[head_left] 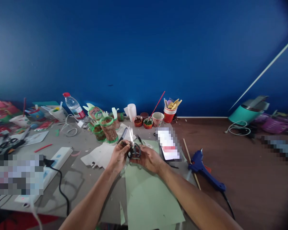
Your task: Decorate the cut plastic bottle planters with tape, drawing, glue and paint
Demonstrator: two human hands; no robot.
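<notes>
We lose the pale green rectangular paper sheet (151, 198) partly behind the bare right hand (148, 158); far right, a purple plastic basket (277, 124) blurs.

And black-handled scissors (132, 140) are being gripped at the loops (140, 150) here, bright metal blades (131, 132) pointed forward and glinting.

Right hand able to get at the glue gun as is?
Probably yes: the glue gun lies to the right of the right forearm, with nothing visible lying over it. However, the right hand is at the scissors, so it may need freeing first.
</notes>
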